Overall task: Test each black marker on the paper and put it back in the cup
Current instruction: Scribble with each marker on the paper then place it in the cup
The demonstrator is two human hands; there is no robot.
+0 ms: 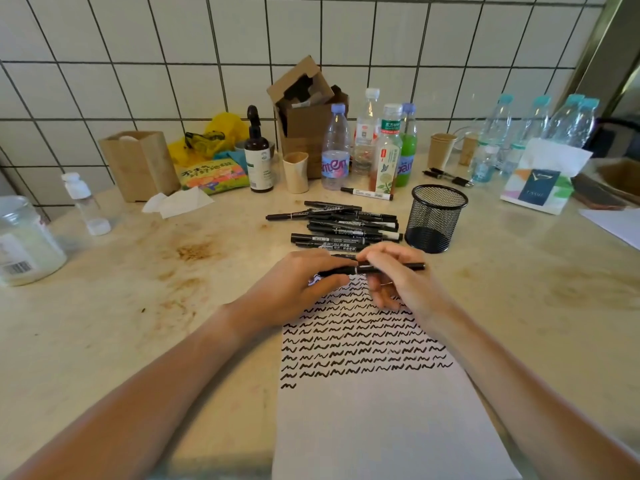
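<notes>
Both hands hold one black marker (412, 266) level over the top of the white paper (374, 420). My left hand (294, 289) grips its left part and my right hand (401, 282) its right part. Rows of black squiggles cover the paper's upper half. Just beyond the hands lies a pile of several black markers (346, 225). To the right of that pile stands the black mesh cup (435, 218), upright, with no marker visible inside.
Bottles (335, 150), a cardboard box (304, 109), paper cups (441, 148) and a spray bottle (258, 157) line the tiled wall. A jar (24, 240) stands far left, a tissue pack (540, 181) far right. Brown stains mark the counter (194, 251).
</notes>
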